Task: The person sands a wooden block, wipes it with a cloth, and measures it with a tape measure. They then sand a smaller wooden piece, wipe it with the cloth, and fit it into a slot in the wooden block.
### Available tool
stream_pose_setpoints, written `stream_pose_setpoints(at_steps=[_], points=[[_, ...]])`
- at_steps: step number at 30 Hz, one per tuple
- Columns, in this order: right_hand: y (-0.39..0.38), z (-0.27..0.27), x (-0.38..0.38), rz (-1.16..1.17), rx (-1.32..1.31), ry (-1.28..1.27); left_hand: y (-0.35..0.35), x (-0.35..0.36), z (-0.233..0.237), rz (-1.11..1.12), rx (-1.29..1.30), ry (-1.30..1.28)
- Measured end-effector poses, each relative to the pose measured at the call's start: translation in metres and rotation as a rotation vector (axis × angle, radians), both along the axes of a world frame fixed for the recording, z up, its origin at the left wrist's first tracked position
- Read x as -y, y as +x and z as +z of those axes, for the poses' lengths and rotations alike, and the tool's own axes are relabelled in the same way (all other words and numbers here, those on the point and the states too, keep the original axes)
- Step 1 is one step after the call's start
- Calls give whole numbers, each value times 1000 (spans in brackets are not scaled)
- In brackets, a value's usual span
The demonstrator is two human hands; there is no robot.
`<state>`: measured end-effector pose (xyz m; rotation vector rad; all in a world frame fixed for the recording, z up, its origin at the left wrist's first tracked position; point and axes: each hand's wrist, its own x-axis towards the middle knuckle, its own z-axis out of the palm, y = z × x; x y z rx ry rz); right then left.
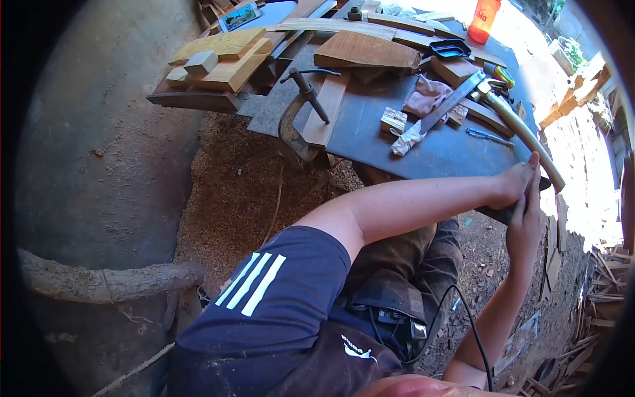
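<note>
Both my hands meet at the right front corner of the dark worktable [410, 155]. My left hand [516, 182] reaches across from the left, and its fingers are mostly hidden against the other hand. Against it lies my right hand [526, 221], coming up from below with its fingers stretched out. I make out no object between them. Close beside the hands is the handle end of a hammer [522, 129], which rests on the table with its head toward the back. A blue pen [489, 137] lies just left of the handle.
A saw-like blade with a wrapped grip [436, 118] lies beside a pink cloth [426, 96]. A C-clamp [301, 109] grips the front edge. Wood pieces [364, 51], a black tray [450, 48] and an orange bottle [483, 21] stand farther back. Sawdust [231, 172] covers the floor.
</note>
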<state>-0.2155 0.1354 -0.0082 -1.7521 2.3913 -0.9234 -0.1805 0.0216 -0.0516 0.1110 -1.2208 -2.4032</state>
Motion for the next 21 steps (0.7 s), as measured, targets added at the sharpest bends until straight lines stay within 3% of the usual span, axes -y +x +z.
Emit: stream_pose_setpoints(at_steps=[5, 8, 9, 10, 11, 13, 15, 19, 21], points=[[22, -20, -24, 19, -115, -108, 12, 1, 17, -18, 172, -123], [7, -12, -7, -30, -48, -61, 6, 1, 0, 16, -19, -253], [-3, -7, 5, -45, 32, -36, -32, 1, -23, 133, -44, -134], [-11, -4, 13, -57, 111, -18, -24, 3, -28, 251, -83, -390], [-14, -6, 18, -77, 27, 21, -13, 6, -33, 371, -125, -648], [-4, -5, 7, -20, 1, -5, -8, 9, -27, 340, -63, -571], [17, -7, -11, 45, -140, -101, -13, 6, -9, 24, 131, 95], [12, -15, -8, 64, -182, -190, -19, 6, -8, 19, 83, 155], [0, -1, 5, -33, 96, -10, -20, 6, -17, 31, -15, -18]])
